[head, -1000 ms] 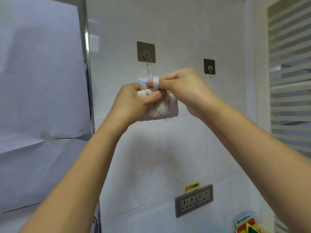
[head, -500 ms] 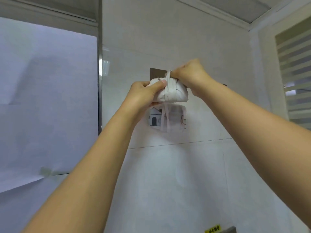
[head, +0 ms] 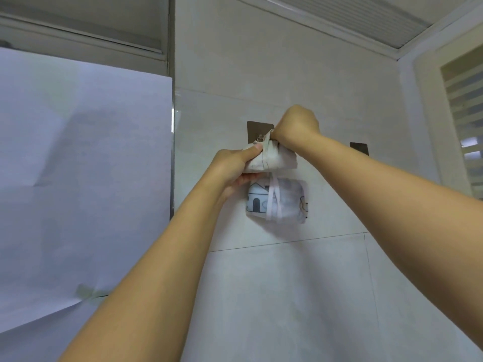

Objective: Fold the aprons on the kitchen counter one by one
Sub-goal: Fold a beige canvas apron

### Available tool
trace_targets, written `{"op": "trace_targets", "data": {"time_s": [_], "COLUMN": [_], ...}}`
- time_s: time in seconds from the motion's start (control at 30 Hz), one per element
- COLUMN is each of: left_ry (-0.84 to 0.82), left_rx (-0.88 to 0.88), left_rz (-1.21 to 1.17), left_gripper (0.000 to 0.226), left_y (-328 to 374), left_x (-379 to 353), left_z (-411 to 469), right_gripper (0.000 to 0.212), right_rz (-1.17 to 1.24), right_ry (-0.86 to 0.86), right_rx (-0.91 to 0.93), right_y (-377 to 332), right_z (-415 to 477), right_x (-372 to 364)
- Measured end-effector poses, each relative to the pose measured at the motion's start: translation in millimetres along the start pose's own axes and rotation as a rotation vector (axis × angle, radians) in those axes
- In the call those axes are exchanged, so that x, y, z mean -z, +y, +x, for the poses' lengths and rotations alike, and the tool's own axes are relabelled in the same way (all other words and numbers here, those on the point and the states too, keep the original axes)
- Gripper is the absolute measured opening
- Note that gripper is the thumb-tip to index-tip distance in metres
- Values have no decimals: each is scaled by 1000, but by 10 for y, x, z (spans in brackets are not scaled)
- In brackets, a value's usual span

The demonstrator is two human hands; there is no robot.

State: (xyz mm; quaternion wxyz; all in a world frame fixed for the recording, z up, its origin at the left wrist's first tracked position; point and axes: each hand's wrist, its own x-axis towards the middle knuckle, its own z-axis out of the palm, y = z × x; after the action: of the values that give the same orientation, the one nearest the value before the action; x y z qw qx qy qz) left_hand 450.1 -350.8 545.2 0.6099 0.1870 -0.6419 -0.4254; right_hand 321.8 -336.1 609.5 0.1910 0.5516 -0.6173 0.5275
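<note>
Both hands have gone up since a second ago, and now they are right at the hook [head: 256, 129] on the wall [head: 287, 296].

The left hand [head: 234, 167] holds the folded apron [head: 278, 160] just under the hook. Its thumb lies on top and its fingers curl below, so the little bundle cannot drop or come undone. The right hand [head: 298, 126] is closed tight round the top of the strap [head: 266, 147], right beside the hook. Its fingertips are hidden, so I cannot tell if the loop is over the hook yet. I think one hand takes the weight so the other can slip the loop on.

The strap goes round the bundle like string on a parcel. That keeps the folds shut.

Below the hook hangs a second apron [head: 290, 202], folded too, with a little house picture on it. Its own straps dangle down its front. It looks done and put away.

Another hook [head: 359, 148] sits to the right of the first one, and nothing hangs on the part I can see. An arm covers some of it.

No box, basket or bag shows, so nothing is inside anything. The desk is out of sight too. Left of the hook, big white paper [head: 78, 165] covers something tall.
</note>
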Motion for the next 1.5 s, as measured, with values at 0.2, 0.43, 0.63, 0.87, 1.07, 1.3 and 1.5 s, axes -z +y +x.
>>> {"op": "trace_targets", "data": {"time_s": [0.2, 0.43, 0.63, 0.87, 1.07, 1.3, 1.5], "left_ry": [35, 112, 79, 119, 277, 100, -181], "left_rx": [48, 43, 86, -7, -191, -505, -248], "left_rz": [61, 180, 141, 301, 649, 715, 592], "left_gripper": [31, 36, 31, 27, 37, 22, 15], "left_y": [-26, 23, -8, -107, -279, -581, -1336], "left_x": [-56, -15, 52, 23, 93, -301, -640], "left_z": [30, 53, -90, -206, -354, -1394, -1988], "right_gripper": [30, 29, 26, 15, 31, 21, 21], "right_rz": [-151, -18, 15, 163, 279, 415, 325], "right_ry": [-97, -236, -278, -248, -36, 142, -111], "right_rx": [-4, 61, 109, 152, 235, 217, -12], "right_y": [15, 27, -5, 99, 453, 885, 1451], "right_z": [24, -50, -140, -277, -602, -1364, -2248], "right_x": [-6, 5, -70, -56, 74, 346, 406]}}
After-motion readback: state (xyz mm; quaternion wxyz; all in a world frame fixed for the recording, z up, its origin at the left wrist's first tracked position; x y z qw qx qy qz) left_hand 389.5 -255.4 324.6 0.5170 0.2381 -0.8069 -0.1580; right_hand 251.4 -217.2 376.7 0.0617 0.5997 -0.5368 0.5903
